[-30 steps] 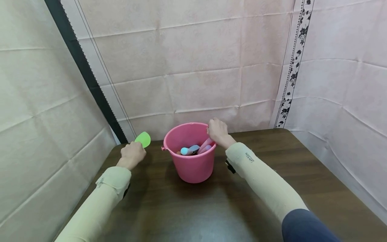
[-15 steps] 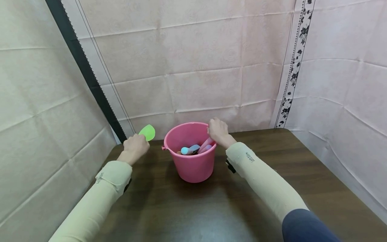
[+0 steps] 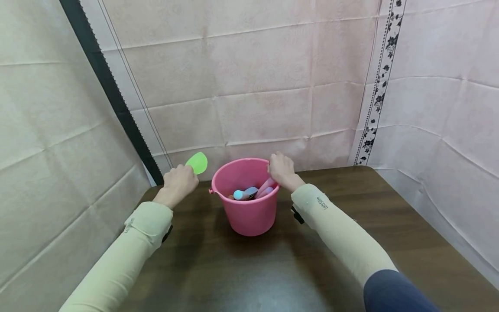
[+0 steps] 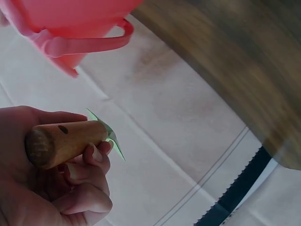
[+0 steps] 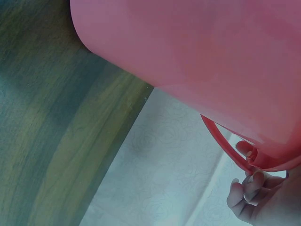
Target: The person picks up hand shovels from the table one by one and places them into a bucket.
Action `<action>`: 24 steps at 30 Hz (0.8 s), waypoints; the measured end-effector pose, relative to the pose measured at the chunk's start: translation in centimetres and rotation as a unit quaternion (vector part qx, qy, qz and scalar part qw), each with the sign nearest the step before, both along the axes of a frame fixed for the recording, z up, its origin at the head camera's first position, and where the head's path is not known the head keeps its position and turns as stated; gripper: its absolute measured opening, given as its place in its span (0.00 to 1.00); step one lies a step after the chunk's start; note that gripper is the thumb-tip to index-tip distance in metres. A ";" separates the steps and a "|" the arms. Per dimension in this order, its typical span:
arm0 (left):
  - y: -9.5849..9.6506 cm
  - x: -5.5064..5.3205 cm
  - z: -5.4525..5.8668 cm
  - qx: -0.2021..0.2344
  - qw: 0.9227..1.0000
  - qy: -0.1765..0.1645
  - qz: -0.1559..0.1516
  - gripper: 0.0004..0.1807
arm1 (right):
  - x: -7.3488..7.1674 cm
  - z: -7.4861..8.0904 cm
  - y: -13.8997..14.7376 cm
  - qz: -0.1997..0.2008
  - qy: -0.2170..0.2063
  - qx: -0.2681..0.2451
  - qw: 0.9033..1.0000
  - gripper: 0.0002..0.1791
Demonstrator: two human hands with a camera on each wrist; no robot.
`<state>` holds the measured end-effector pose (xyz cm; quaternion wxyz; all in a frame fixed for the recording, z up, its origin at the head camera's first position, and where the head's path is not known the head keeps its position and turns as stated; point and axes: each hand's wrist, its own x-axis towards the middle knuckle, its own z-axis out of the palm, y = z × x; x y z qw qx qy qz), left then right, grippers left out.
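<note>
My left hand [image 3: 178, 185] grips a small hand trowel above the table, left of the bucket. Its bright green blade [image 3: 198, 163] points up and to the right, and the left wrist view shows its wooden handle [image 4: 70, 142] lying in the curled fingers. A pink plastic bucket [image 3: 251, 219] stands upright on the table. At its right rim my right hand [image 3: 282, 171] holds on, with fingers curled around the rim by the end of the bucket's handle [image 5: 225, 147]. Inside the bucket lie a light-blue-ended piece [image 3: 238, 195] and pink handles [image 3: 265, 187], partly hidden by the wall.
The dark wood table [image 3: 249, 273] ends just behind the bucket. Pale cloth [image 3: 265, 86] hangs along its back and both sides, with a dark green strip [image 3: 113, 91] at the left corner.
My left hand has moved up and to the right with the trowel, bringing the green blade closer to the bucket. The right hand and the bucket have stayed in place.
</note>
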<state>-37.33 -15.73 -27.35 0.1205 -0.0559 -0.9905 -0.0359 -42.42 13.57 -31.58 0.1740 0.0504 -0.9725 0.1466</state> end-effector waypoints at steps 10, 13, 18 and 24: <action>1.5 0.3 1.3 -0.029 0.999 0.007 -0.038 0.18 | 0.0 0.1 0.0 -0.001 -0.003 -0.003 1.000 0.11; 1.9 0.4 1.3 -0.033 0.998 0.010 -0.050 0.18 | 0.0 0.1 0.0 -0.003 -0.002 -0.001 1.000 0.11; 2.6 0.6 1.5 -0.029 0.998 0.012 -0.062 0.18 | 0.0 0.0 0.0 -0.004 -0.004 -0.003 1.000 0.11; 3.4 0.7 1.6 -0.026 0.996 -0.003 -0.087 0.19 | -0.1 -0.1 -0.1 -0.005 -0.003 -0.001 1.000 0.11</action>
